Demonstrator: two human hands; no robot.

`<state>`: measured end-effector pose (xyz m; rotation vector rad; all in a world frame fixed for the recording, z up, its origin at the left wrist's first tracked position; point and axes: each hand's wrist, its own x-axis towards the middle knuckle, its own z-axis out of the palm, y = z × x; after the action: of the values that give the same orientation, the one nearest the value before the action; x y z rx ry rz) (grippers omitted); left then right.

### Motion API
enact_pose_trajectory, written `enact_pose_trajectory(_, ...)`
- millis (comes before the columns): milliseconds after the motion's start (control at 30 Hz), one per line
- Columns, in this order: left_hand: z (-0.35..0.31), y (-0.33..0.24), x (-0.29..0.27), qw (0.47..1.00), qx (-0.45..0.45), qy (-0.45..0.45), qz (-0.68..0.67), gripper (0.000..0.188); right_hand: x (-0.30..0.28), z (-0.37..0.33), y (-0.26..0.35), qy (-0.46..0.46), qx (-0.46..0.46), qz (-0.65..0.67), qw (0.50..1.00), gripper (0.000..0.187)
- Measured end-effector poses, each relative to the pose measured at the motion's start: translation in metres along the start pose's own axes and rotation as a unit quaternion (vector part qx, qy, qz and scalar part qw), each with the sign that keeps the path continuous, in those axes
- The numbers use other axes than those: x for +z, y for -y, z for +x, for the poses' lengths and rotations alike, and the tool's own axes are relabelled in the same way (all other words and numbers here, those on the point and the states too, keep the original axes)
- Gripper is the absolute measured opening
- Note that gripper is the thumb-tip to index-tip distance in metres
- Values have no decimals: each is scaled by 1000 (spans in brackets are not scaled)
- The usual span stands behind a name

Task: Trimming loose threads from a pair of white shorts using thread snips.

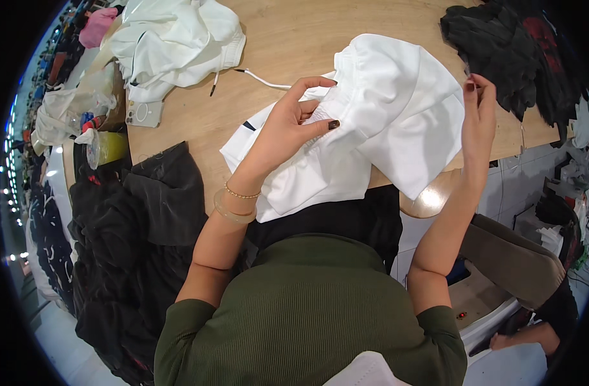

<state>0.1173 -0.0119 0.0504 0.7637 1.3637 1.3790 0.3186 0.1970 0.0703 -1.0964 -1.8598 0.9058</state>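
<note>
White shorts (pixel 407 96) with a gathered elastic waistband lie bunched over the table's near edge. A white drawstring with a dark tip trails from them onto the wood. My left hand (pixel 288 122) grips the waistband, thumb and forefinger on its outer side and other fingers partly hidden by cloth. Just past the right side of the shorts, my right hand (pixel 480 106) is raised with its fingertips pinched together. Whatever it may hold is too small to make out.
More white garments (pixel 179 45) are heaped at the far left of the wooden table (pixel 294 32), beside a pale phone (pixel 144 114). Dark cloth (pixel 494 48) is piled at the far right. Black garments (pixel 134 238) hang at my left. Another person's arm (pixel 529 338) shows at lower right.
</note>
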Motion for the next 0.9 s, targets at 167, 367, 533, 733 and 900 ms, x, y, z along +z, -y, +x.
enact_pose_trajectory(167,-4,-15,7,1000,-7,-13,-19,49,16,-41,24,113,-97,9,989,22)
enact_pose_trajectory(367,-7,-19,16,998,19,-25,-54,50,32,-58,43,168,-118,-11,979,26)
enact_pose_trajectory(533,-8,-18,21,997,42,-12,-57,56,64,-75,37,185,-30,133,973,19)
enact_pose_trajectory(733,-7,-16,20,997,36,-26,-68,58,74,-78,41,100,-41,175,979,6)
enact_pose_trajectory(900,-3,-9,8,996,46,-9,72,55,57,-68,41,156,138,296,932,11)
